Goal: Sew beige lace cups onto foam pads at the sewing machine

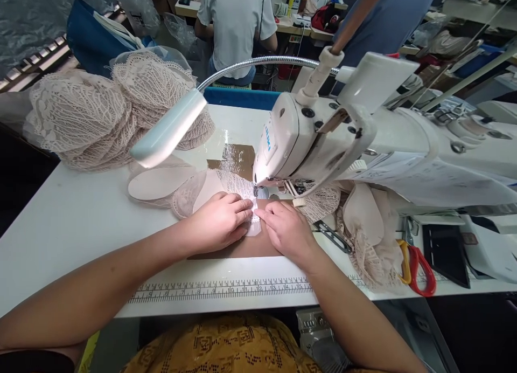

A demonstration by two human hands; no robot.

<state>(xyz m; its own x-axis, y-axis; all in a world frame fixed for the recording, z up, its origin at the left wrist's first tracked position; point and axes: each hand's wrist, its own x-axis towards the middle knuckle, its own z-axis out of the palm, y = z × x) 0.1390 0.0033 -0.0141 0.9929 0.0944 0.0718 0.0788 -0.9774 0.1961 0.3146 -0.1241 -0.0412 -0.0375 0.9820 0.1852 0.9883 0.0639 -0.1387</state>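
Observation:
My left hand (222, 219) lies flat on a beige lace cup piece (235, 182), its fingers together and pressing beside the needle area of a white sewing machine (283, 141). My right hand (286, 227) rests palm down on a brown plate (258, 249) on the machine bed. Its index finger is stretched to the near edge of the lace, its other fingers partly curled. Both hands' fingertips almost meet just in front of the presser foot. A smooth padded cup (161, 183) adjoins the lace piece on the left. The palms' undersides are hidden.
Stacked lace cups (84, 114) stand at the back left, under a lamp (169, 128) on a bendable neck. Right of the machine are more lace pieces (365, 216), thread snips (333, 236) and red-handled scissors (422, 270). A printed ruler (226, 291) runs along the front edge. People sit beyond.

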